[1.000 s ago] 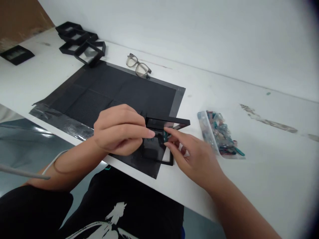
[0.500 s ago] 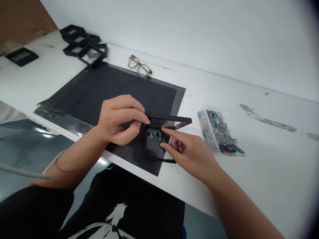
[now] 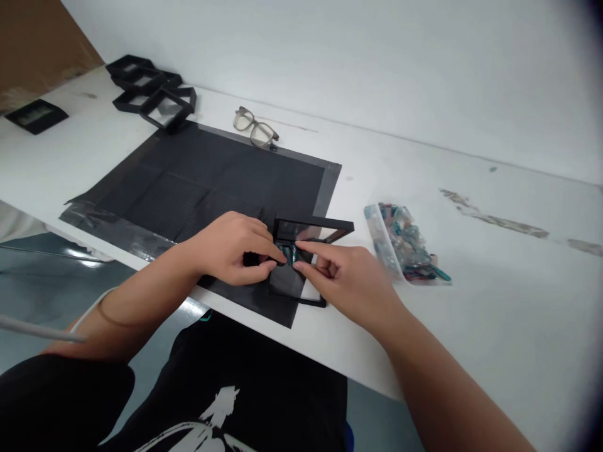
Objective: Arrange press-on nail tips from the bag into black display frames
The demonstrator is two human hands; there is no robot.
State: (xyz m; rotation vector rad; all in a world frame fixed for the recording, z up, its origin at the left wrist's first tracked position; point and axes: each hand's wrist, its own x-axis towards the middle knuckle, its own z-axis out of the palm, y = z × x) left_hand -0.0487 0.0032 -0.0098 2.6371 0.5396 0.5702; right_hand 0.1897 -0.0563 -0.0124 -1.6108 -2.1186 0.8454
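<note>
A black hinged display case (image 3: 285, 287) stands open, its framed lid (image 3: 325, 224) tilted up at the back. Inside, on the case's film, are several small dark teal press-on nails (image 3: 285, 251), partly hidden by fingers. From the right, my right hand (image 3: 346, 270) pinches a glittery teal press-on nail (image 3: 294, 253) between thumb and index finger. My left hand (image 3: 240, 248) reaches in from the left, its index fingertip touching the row beside that nail. Its thumb is held a little apart, near the case's left edge, and the other fingers are curled under.
Under the case lies a black ribbed mat (image 3: 211, 163) with taped edges. A clear plastic box (image 3: 389, 251) of colourful nails stands to the right. Glasses (image 3: 255, 127) rest behind the mat. Several black frames (image 3: 164, 110) are piled at the back left, near a flat black case (image 3: 36, 117).
My left hand has come down and right, from above the mat into the case, its index finger now at the nails. My right hand keeps its pinch. The view has shifted slightly.
</note>
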